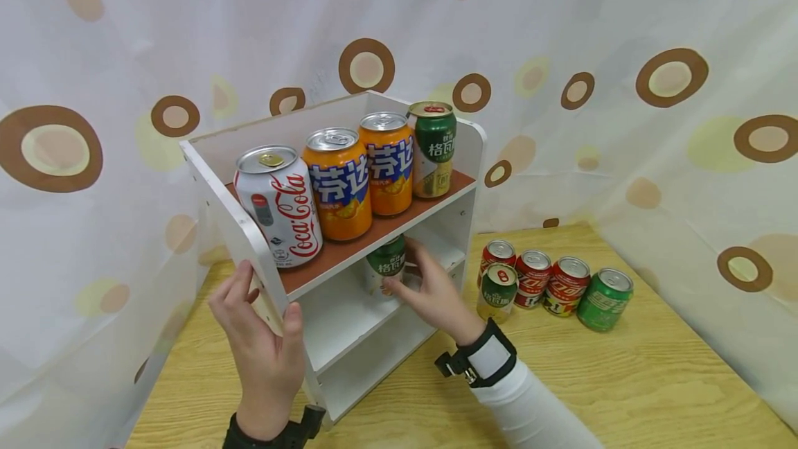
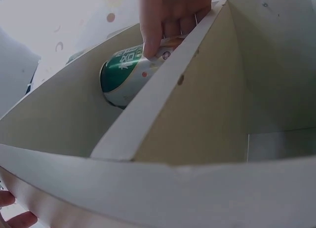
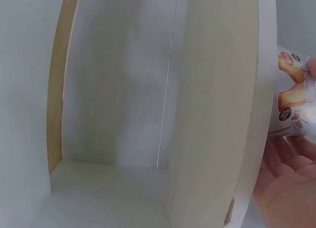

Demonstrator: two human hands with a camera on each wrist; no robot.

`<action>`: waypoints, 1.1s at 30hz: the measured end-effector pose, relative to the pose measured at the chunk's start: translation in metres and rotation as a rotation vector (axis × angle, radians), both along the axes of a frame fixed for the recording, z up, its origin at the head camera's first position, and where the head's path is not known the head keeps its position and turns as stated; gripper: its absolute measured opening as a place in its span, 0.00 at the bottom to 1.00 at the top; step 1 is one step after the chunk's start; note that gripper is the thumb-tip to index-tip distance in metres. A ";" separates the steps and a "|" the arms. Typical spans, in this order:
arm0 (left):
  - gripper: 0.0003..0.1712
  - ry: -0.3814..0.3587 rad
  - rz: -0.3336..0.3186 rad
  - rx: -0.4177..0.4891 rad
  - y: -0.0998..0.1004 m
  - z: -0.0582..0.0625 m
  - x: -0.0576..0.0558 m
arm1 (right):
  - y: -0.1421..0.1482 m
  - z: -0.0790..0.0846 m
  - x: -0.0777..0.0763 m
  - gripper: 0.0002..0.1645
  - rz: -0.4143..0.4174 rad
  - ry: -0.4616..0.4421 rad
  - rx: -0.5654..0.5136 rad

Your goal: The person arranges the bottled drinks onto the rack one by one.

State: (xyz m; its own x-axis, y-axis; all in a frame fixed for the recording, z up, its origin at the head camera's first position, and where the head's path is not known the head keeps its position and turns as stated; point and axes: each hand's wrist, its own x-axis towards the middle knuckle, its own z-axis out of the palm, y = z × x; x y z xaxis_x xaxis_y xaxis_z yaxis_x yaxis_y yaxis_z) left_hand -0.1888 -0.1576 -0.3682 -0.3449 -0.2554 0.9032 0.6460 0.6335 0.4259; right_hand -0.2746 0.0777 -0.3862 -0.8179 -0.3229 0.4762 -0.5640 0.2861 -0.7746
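A small white shelf unit (image 1: 248, 226) stands on a wooden table. My right hand (image 1: 430, 296) grips a green-and-white drink can (image 1: 386, 263) inside the compartment under the red-brown top shelf. In the left wrist view, this can (image 2: 121, 75) appears above the divider board, its lower end in the fingers; in the right wrist view, its printed white side (image 3: 291, 92) shows beyond the board edge. My left hand (image 1: 264, 345) rests against the unit's left side panel, its fingers on the outer face and thumb at the front edge.
On top stand a white Coca-Cola can (image 1: 278, 206), two orange soda cans (image 1: 339, 186) and a green-and-gold can (image 1: 432, 151). Right of the unit, several red cans (image 1: 566, 286), another green-and-gold can (image 1: 498, 293) and a green can (image 1: 605, 300) stand on the table (image 1: 654, 380). A patterned curtain (image 1: 424, 12) hangs behind.
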 end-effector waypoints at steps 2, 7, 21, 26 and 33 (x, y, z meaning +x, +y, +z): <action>0.43 -0.002 0.002 -0.001 0.000 0.000 0.000 | -0.002 0.001 0.002 0.45 0.001 0.002 0.001; 0.42 0.006 0.005 0.001 0.000 -0.001 0.000 | -0.007 0.000 0.005 0.44 0.001 0.016 0.002; 0.42 0.007 0.003 0.005 0.000 -0.001 0.000 | -0.024 -0.002 0.015 0.43 0.030 0.045 0.019; 0.42 0.008 0.003 0.004 0.000 0.000 0.000 | -0.030 -0.003 0.019 0.43 0.033 0.050 0.028; 0.42 0.007 0.004 0.005 0.000 0.000 0.000 | -0.037 -0.004 0.023 0.43 0.039 0.044 0.023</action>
